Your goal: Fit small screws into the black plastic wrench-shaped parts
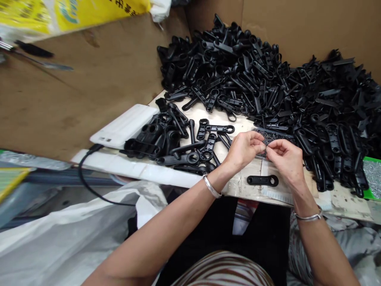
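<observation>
My left hand (245,147) and my right hand (284,157) meet fingertip to fingertip, both pinched closed. Whatever sits between the fingers is too small to make out. Just beneath them is a shallow tray (275,137) full of tiny dark pieces, partly hidden by my hands. On the table in front of me lies one black plastic handle-like part (262,180), flat, with a toothed round opening at its right end. More black parts of this kind (210,146) lie loose to the left of my left hand.
A large heap of black plastic parts (238,71) fills the back, against cardboard walls (312,28). A white flat device (123,126) with a black cable (81,174) stands at left. At far right is a green-edged tray (372,178) of small shiny pieces.
</observation>
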Motion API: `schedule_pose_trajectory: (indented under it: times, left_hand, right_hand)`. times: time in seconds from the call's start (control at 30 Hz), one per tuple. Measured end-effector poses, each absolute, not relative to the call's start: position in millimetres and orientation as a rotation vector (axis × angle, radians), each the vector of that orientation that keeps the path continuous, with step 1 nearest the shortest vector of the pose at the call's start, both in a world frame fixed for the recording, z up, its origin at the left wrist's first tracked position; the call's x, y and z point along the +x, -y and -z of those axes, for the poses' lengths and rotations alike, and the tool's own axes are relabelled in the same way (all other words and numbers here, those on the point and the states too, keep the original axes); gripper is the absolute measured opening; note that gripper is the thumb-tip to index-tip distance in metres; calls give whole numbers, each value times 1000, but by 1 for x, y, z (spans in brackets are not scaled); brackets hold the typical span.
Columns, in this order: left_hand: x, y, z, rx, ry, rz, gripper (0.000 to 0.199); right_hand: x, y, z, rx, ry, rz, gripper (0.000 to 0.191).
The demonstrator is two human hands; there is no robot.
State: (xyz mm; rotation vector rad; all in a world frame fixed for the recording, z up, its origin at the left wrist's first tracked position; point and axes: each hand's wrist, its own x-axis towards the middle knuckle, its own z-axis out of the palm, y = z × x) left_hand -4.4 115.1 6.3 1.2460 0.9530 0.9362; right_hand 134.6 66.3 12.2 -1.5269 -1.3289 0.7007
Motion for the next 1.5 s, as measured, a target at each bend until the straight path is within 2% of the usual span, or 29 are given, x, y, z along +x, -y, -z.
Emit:
schedule_pose_trajectory:
  times: [0.2,0.43,0.53,0.93,1.27,1.5]
  left_hand:
    - [-3,-117,-8,1417,-1066,-969,18]
    - [-4,-94,-24,1082,-890,-911,21]
    - [-4,-82,-28,935,-812,-902,22]
    - [0,-57,-32,633,-747,-887,25]
    - [-2,-52,-24,648,-685,-929,28]
    - [0,-52,-20,786,-683,-998,25]
  right_hand:
    - [148,-70,-9,-1651,1437,-604,14]
    - [156,-51,-21,-1425,1053,-1002,27]
    - [157,-35,-21,-1313,978,-1124,26]
    - [141,-15,-7,-1165,811,-1165,22]
    - [137,-10,-11,-1283,926,-992,22]
    - [137,3,-22,-1494,1406,-462,9]
